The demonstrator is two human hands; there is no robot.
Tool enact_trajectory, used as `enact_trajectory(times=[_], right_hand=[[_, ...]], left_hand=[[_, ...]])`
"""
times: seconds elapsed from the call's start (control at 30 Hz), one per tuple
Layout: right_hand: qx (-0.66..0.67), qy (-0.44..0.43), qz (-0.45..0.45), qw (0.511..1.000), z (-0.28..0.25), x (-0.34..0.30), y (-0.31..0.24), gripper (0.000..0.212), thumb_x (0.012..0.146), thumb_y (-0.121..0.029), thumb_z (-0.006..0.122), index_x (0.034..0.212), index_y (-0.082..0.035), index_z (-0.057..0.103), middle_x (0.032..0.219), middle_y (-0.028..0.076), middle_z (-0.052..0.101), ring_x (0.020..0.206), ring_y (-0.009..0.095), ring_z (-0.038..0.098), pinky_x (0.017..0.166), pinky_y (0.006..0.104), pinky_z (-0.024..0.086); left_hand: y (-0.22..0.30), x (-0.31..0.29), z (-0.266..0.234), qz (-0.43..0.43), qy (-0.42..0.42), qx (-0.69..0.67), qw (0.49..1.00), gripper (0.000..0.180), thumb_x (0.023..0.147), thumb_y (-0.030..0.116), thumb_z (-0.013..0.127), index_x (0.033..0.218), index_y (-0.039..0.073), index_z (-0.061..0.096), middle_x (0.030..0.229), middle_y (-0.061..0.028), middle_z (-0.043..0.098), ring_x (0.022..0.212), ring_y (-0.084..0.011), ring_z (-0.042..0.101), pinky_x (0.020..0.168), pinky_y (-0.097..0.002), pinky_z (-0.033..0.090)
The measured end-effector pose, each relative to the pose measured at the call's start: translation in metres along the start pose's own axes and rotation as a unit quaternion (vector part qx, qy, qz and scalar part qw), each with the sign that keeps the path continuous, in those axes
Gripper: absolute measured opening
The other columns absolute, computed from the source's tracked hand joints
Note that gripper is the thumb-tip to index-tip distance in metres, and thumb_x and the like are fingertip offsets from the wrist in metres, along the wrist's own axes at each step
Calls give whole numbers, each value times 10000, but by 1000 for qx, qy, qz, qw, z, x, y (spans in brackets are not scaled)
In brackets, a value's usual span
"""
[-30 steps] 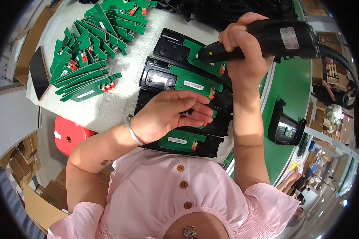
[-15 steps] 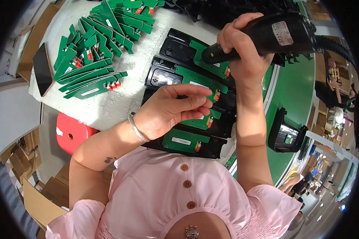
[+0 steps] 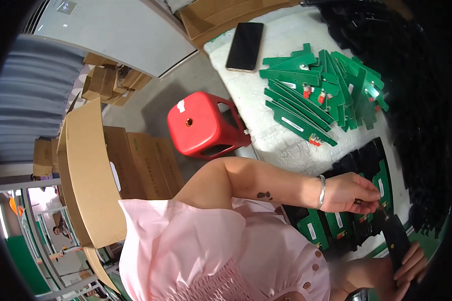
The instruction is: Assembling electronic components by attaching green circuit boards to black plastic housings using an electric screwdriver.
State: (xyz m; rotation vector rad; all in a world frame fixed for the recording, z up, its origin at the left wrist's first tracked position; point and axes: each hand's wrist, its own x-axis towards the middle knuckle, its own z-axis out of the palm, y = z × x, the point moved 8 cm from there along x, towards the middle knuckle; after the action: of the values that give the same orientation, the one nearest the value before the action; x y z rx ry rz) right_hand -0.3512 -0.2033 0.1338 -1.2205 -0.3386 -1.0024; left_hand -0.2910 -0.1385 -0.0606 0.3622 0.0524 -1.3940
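My left hand [image 3: 354, 193], with a silver bangle at the wrist, is over a row of black plastic housings, fingers curled and pressed together. A small dark bit shows between the fingertips, too small to name. Green circuit boards [image 3: 312, 231] with white labels and red-and-white connectors lie in the housings. My right hand [image 3: 411, 268], at the lower right, is wrapped round a black electric screwdriver [image 3: 395, 241]. The screwdriver's narrow end points toward the housings, close to my left fingertips. Its rear part falls into the dark picture rim.
A pile of loose green circuit boards [image 3: 331, 90] lies on the white foam-like table top [image 3: 291, 145], near a black phone [image 3: 245, 46]. Black plastic parts [image 3: 416, 115] are heaped along the right. A red stool [image 3: 201, 123] and an open cardboard box [image 3: 93, 175] stand at the left.
The view has swung left, bringing the stool and boxes into it. My left hand remains over the housings with its fingers more closed. The screwdriver stays in my right hand.
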Motion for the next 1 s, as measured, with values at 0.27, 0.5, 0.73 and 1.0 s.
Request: enact_trajectory(times=[0.27, 0.5, 0.73, 1.0], right_hand=[[37, 92, -12, 995, -15, -14, -8, 260, 586, -69, 566, 797, -81, 414, 491, -65, 409, 421, 40, 380, 529, 184, 296], [-152, 42, 79, 984, -36, -15, 47, 296, 676, -109, 444, 965, -45, 430, 552, -12, 332, 481, 105, 353, 535, 283, 335], [-147, 86, 128, 977, -75, -27, 77, 246, 689, -2, 515, 917, 22, 424, 587, 57, 495, 482, 113, 451, 494, 255, 405], [-219, 77, 169, 958, -67, -25, 81, 233, 681, -66, 472, 905, -21, 429, 584, 30, 416, 486, 114, 381, 547, 294, 368]], left_hand=[[-15, -5, -1, -89, 19, 30, 995, 198, 841, 177, 525, 926, -1, 547, 824, -77, 580, 743, -129, 541, 693, -243, 457], [-45, -25, 2, -243, 73, -26, 967, 546, 889, 388, 349, 1211, -51, 331, 1186, -200, 432, 1113, -271, 425, 949, -347, 342], [-45, -27, -2, -205, 5, 83, 975, 318, 898, 177, 374, 1139, -30, 406, 1042, -179, 535, 948, -256, 547, 834, -311, 440], [-38, -26, 0, -176, -1, 175, 969, 184, 884, 174, 438, 972, 19, 483, 856, -92, 574, 759, -160, 572, 675, -244, 462]])
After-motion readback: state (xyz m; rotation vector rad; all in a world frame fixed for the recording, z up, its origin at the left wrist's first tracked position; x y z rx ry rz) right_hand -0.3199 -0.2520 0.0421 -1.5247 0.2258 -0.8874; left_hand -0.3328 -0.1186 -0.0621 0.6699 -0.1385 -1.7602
